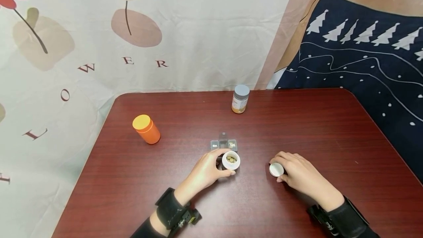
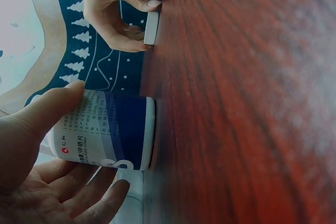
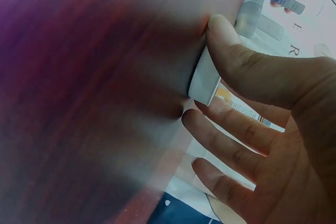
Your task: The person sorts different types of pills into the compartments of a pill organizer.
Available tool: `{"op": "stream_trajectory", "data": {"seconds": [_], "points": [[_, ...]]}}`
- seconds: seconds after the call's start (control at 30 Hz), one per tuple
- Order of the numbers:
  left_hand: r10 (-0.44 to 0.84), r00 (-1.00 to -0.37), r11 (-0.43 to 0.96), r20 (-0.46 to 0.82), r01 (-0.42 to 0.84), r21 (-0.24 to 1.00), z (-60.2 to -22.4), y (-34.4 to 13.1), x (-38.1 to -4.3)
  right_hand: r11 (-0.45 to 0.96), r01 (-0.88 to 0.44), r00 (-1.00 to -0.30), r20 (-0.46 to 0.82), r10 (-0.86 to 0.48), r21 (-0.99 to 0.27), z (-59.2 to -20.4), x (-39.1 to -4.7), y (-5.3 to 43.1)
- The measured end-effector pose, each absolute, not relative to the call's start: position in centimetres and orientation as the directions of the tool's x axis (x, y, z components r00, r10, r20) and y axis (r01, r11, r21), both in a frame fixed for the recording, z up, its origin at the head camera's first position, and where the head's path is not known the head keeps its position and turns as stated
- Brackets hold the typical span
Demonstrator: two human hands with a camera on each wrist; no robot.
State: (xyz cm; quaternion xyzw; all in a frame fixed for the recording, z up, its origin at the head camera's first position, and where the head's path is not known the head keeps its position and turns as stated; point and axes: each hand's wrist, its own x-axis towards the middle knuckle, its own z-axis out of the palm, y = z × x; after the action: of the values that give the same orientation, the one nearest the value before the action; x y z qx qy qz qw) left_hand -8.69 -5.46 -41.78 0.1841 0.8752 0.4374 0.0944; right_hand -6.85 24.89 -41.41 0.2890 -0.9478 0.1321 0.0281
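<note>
My left hand grips a white pill bottle between thumb and fingers. The bottle stands upright, uncapped, its mouth showing yellow-green tablets. In the left wrist view its blue-and-white label faces the camera, and its base is at the tabletop. My right hand pinches a round white cap at table level, to the right of the bottle; the right wrist view shows the cap's ridged side. Just behind the bottle lies a small clear pill organizer with several compartments, partly hidden by the left hand.
An orange bottle with a yellow lid stands at the left of the brown table. A grey-lidded jar is near the back edge. Behind the table hang a pale printed cloth and a navy cloth with trees.
</note>
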Motion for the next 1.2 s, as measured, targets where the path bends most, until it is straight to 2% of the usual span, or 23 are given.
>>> {"op": "stream_trajectory", "data": {"seconds": [0.43,0.67,0.83,1.03,1.2], "points": [[0.427,-0.904,0.59,0.004,0.282,0.757,-41.7,-5.6,-8.7,0.814,-0.538,-0.843,0.128,-0.523,-0.219,-41.2,-7.2,23.9],[0.486,-0.874,0.636,-0.013,0.343,0.691,-41.6,-6.1,-8.9,0.815,-0.503,-0.861,0.091,-0.5,-0.287,-40.2,-7.7,21.5],[0.498,-0.865,0.662,-0.058,0.336,0.671,-41.5,-6.5,-9.3,0.793,-0.517,-0.85,0.085,-0.52,-0.321,-39.8,-8.1,19.7],[0.494,-0.866,0.639,-0.08,0.299,0.709,-41.1,-7.1,-10.0,0.769,-0.532,-0.835,0.068,-0.546,-0.353,-39.9,-8.3,18.2],[0.455,-0.89,0.61,-0.037,0.282,0.741,-40.8,-8.1,-10.5,0.752,-0.549,-0.824,0.083,-0.561,-0.365,-40.1,-8.4,17.0]]}}
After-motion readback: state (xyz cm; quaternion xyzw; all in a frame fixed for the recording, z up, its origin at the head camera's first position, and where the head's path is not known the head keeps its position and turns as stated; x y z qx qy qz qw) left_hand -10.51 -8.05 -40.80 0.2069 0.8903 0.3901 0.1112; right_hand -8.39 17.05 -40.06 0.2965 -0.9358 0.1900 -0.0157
